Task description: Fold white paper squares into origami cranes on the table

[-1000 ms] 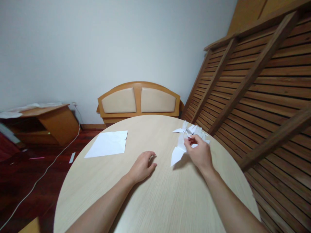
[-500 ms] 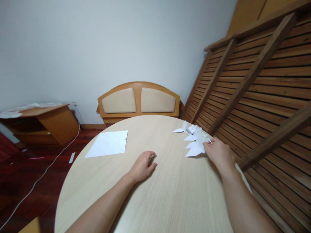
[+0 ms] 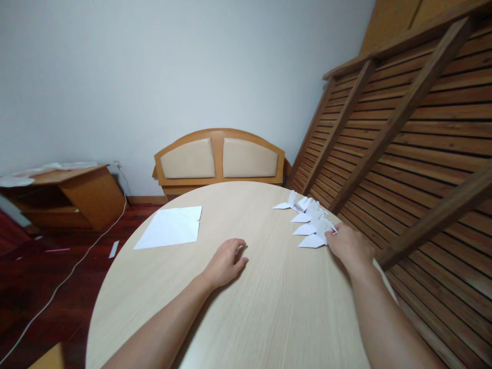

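Rnd tbl [image 3: 269,318] (pale wood grain) bears wht sheet [image 3: 171,228] & folded papers [image 3: 313,241].

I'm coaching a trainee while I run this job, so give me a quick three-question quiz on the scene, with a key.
1. Which hand is at the folded papers: left or right?
2. True or false: the left hand is holding the flat white sheet.
3. Fill in the missing word: beyond the far edge of the table stands a padded ____.

Key:
1. The right hand.
2. False; it is apart from the sheet.
3. Headboard.
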Tool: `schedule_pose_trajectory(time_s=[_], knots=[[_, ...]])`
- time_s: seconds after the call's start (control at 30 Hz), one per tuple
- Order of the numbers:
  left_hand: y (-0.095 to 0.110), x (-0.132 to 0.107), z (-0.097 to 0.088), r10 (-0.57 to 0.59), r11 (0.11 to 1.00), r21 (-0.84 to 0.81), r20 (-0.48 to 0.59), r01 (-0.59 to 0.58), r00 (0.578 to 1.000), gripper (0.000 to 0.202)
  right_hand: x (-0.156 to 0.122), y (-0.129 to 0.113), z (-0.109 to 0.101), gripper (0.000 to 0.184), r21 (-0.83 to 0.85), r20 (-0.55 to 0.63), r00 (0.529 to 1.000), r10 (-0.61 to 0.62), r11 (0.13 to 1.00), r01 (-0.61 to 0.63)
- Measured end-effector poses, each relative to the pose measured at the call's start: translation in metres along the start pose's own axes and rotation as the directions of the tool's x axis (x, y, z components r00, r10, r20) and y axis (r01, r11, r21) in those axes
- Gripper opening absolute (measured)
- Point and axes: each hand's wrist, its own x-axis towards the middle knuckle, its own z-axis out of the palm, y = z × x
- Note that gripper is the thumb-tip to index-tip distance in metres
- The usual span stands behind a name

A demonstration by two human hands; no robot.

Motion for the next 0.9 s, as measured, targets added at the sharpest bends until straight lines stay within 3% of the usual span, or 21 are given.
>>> schedule_pose_trajectory(time_s=[0.07,0.27,0.47,0.57,0.63,0.7,0.77,0.9], knots=[[0.0,0.0,0.0,0.0,1.0,0.015,0.006,0.0,1.0,0.036,-0.002,-0.005,-0.003,0.039,-0.046,0.049,0.997,0.061,0.997,-0.059],[0.0,0.0,-0.001,-0.003,1.0,0.031,0.014,0.002,1.0,0.036,-0.006,-0.013,-0.012,0.045,-0.043,0.09,0.992,0.087,0.996,-0.083],[0.003,-0.001,-0.002,-0.013,0.999,0.037,0.021,0.012,1.0,0.037,-0.012,-0.019,-0.021,0.055,0.023,-0.004,0.995,0.103,0.994,-0.103],[0.003,0.001,-0.002,-0.021,0.999,0.037,0.02,0.021,1.0,0.038,-0.019,-0.032,-0.02,0.054,0.022,-0.1,0.994,0.036,0.999,-0.034],[0.0,0.002,-0.006,-0.059,0.995,0.079,-0.016,0.06,0.998,0.039,-0.027,-0.045,-0.012,0.048,0.023,-0.157,0.982,-0.102,0.994,0.107],[-0.006,0.004,-0.015,-0.135,0.973,0.178,-0.087,0.148,0.987,0.039,-0.039,-0.062,0.001,0.04,0.049,-0.197,0.927,-0.318,0.941,0.334],[-0.014,0.005,-0.029,-0.221,0.912,0.314,-0.17,0.265,0.96,0.043,-0.052,-0.077,0.016,0.036,0.147,-0.183,0.834,-0.52,0.824,0.546],[-0.037,0.001,-0.056,-0.366,0.699,0.537,-0.299,0.472,0.881,0.055,-0.074,-0.098,0.045,0.037,0.315,-0.116,0.679,-0.725,0.622,0.717]])
